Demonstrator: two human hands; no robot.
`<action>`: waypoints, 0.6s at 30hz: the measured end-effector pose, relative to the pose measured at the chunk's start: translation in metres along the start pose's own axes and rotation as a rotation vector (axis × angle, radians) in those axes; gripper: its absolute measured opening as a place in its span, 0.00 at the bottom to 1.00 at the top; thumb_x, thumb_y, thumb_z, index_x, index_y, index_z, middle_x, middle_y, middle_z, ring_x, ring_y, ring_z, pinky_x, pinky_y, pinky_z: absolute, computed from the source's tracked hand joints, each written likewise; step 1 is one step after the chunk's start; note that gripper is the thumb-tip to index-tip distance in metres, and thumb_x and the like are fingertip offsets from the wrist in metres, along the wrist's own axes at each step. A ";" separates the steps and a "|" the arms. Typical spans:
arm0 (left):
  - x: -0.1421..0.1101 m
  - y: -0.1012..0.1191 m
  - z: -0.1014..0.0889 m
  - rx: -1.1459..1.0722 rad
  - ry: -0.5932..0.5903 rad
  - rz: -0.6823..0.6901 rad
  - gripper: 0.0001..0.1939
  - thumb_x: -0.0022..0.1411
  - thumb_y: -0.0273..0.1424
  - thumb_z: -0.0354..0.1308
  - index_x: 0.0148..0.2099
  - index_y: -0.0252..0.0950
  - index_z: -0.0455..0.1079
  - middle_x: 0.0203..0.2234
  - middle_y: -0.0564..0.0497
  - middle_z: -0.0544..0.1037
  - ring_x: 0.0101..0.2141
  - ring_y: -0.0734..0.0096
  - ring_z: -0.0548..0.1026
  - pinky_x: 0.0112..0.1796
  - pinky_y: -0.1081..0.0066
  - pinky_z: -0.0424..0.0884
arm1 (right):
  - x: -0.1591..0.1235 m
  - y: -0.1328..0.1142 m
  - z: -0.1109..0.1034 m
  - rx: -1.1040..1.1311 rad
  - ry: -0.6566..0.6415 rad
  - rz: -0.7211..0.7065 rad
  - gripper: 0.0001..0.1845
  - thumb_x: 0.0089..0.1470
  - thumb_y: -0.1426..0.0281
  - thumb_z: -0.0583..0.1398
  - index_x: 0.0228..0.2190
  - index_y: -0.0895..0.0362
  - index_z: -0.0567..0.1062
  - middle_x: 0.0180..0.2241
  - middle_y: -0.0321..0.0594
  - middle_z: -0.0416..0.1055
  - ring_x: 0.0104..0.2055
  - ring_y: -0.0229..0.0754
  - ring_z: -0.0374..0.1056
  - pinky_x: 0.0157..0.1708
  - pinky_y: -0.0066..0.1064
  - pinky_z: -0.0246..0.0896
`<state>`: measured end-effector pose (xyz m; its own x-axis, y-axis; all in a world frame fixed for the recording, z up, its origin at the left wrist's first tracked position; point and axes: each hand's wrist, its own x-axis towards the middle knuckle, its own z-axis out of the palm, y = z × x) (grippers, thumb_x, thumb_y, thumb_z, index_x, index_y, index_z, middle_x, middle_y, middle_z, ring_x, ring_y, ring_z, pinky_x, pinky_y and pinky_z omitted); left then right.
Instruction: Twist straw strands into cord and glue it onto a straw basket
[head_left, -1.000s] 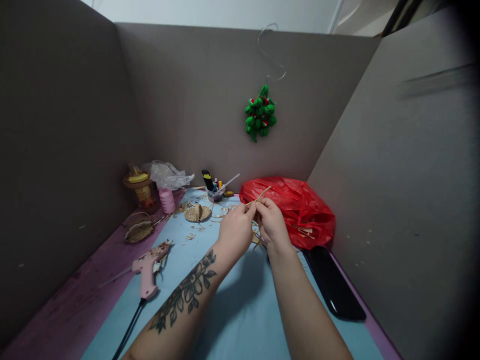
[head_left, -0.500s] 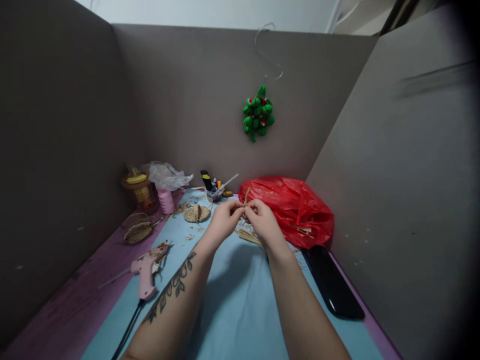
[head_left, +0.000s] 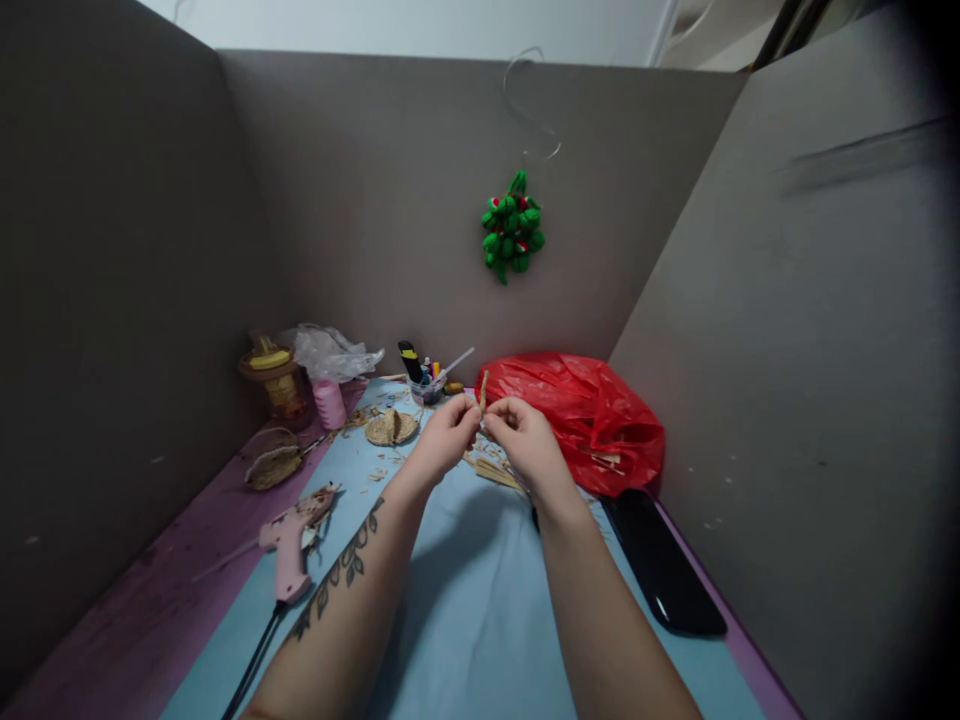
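My left hand [head_left: 450, 430] pinches a thin tan strip of straw-like material [head_left: 484, 388], which sticks up between the two hands. Close beside it, my right hand [head_left: 520, 430] has its thumb and forefinger pressed together at the strip's lower end. Both hands are raised over the far half of the blue sheet. Below the right hand lie more flat tan strips [head_left: 496, 472], partly covered by that hand. To the left rests a woven straw disc [head_left: 391, 428] with an upright woven piece on it.
A pink glue gun [head_left: 289, 540] with a black cord lies at left. Behind it are a small woven basket [head_left: 274, 465], pink thread spool [head_left: 329, 404] and a cup of tools [head_left: 426, 388]. A red plastic bag [head_left: 577, 410] and black tray [head_left: 664, 565] occupy the right.
The hands have parted slightly at the fingertips, with the left shifting a little left. The strip now stands more upright. The whole view has shifted slightly.
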<state>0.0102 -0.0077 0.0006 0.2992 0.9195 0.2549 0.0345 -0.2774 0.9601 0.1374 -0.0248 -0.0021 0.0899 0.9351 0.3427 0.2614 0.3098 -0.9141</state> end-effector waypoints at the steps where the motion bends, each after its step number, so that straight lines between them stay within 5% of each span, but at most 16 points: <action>1: 0.001 -0.001 0.000 -0.009 0.006 0.000 0.10 0.59 0.35 0.49 0.28 0.36 0.58 0.16 0.59 0.60 0.18 0.80 0.59 0.20 0.78 0.55 | 0.000 0.000 -0.001 0.002 -0.005 -0.009 0.06 0.45 0.67 0.57 0.25 0.58 0.70 0.22 0.35 0.69 0.25 0.37 0.63 0.27 0.28 0.57; 12: 0.003 -0.009 0.003 0.018 0.172 -0.028 0.12 0.58 0.36 0.50 0.26 0.36 0.58 0.15 0.59 0.60 0.17 0.81 0.58 0.19 0.79 0.54 | -0.009 -0.020 0.000 -0.074 0.125 -0.090 0.05 0.42 0.68 0.60 0.24 0.57 0.69 0.21 0.34 0.68 0.24 0.37 0.64 0.26 0.27 0.59; 18: 0.003 -0.005 -0.002 -0.285 0.156 -0.136 0.10 0.49 0.34 0.57 0.25 0.34 0.60 0.16 0.59 0.62 0.18 0.81 0.61 0.21 0.78 0.59 | -0.019 -0.024 0.017 -0.340 0.066 -0.231 0.04 0.49 0.73 0.55 0.24 0.55 0.69 0.23 0.34 0.69 0.26 0.38 0.65 0.29 0.27 0.57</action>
<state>0.0092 -0.0028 -0.0028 0.1598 0.9803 0.1161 -0.2102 -0.0811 0.9743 0.1127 -0.0469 0.0094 0.0504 0.8314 0.5533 0.5837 0.4250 -0.6918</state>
